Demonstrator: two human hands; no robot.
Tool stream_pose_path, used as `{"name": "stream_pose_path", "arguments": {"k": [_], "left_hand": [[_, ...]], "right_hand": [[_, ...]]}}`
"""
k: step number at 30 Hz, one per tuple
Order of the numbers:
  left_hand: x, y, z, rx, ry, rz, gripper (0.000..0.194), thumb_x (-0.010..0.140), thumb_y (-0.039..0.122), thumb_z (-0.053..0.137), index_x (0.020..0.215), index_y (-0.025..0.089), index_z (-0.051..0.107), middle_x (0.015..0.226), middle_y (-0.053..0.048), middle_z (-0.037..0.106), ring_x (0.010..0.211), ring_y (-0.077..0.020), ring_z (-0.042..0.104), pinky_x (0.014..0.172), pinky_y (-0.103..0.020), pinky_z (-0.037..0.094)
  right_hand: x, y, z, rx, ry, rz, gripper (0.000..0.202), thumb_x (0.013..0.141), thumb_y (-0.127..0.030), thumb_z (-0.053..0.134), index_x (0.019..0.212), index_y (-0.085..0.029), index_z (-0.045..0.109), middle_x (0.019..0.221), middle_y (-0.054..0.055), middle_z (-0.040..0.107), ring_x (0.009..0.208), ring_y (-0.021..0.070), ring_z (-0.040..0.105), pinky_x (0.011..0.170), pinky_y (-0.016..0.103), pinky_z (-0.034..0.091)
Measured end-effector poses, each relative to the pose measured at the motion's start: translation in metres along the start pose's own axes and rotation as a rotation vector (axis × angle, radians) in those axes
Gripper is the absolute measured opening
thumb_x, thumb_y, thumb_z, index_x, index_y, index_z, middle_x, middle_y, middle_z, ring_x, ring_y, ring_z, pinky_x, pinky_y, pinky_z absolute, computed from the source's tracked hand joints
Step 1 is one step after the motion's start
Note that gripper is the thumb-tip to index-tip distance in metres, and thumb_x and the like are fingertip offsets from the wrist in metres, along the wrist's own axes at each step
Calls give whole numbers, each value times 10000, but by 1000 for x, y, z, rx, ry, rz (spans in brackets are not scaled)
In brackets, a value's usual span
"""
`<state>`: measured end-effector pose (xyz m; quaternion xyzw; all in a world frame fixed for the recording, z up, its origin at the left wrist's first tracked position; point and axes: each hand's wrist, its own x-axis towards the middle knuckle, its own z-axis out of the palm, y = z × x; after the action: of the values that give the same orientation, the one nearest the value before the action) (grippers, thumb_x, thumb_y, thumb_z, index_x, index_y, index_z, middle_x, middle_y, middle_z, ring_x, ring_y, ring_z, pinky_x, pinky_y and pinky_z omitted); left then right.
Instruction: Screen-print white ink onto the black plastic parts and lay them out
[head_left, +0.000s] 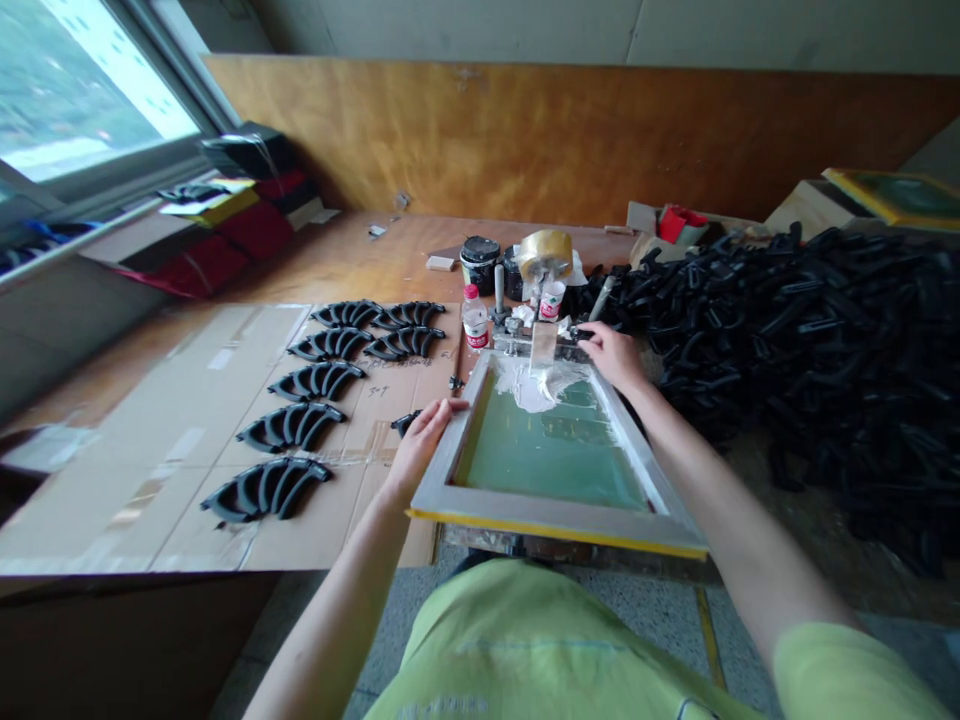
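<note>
A screen-printing frame (435,490) with a green mesh (551,455) lies in front of me. Pale paste (534,385) is spread over the mesh's far end, where a flat, clear squeegee (543,348) stands upright. My left hand (421,435) is closed at the frame's left side, fingertips on its edge. Just behind that hand a black curved part (403,424) shows, partly hidden. My right hand (611,355) is at the frame's far right corner beside the metal clamp (514,342). Its fingers pinch at something small and dark, too unclear to name.
Black curved parts (289,425) lie in fanned rows on cardboard (187,400) at left. A large heap of black parts (825,330) fills the right. Behind the clamp stand a red-capped bottle (475,320), a dark tub (480,262), a white cup (551,300) and a tape roll (545,254).
</note>
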<state>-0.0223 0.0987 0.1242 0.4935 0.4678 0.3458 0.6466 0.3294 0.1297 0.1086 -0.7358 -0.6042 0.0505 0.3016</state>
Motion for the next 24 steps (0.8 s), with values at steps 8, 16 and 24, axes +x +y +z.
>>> {"name": "stream_pose_path", "arguments": {"k": [8,16,24], "left_hand": [[45,46,36,-260,43,209,541,826,621,476,1146,192,550,990,-78,674,837,-174,649,579,-220,501],[-2,-71,72,-295,-171,-400,547,778,627,574,1068,163,576,1034,-136,688,822,-219,683,532,-268,526],[21,-121,-65,247,331,-309,566,842,635,307,675,154,555,591,-90,632,481,-143,535,461,-246,437]], "right_hand": [[-87,28,40,43,-162,-24,304,724,-185,725,1021,-152,673,839,10,705,793,144,643,738,274,534],[-141,-62,63,75,-240,-222,180,871,-221,593,1030,-243,674,947,52,612,932,190,583,823,306,473],[-178,44,35,-163,-413,184,352,743,-158,682,1086,-213,628,1011,86,671,914,228,646,790,330,476]]}}
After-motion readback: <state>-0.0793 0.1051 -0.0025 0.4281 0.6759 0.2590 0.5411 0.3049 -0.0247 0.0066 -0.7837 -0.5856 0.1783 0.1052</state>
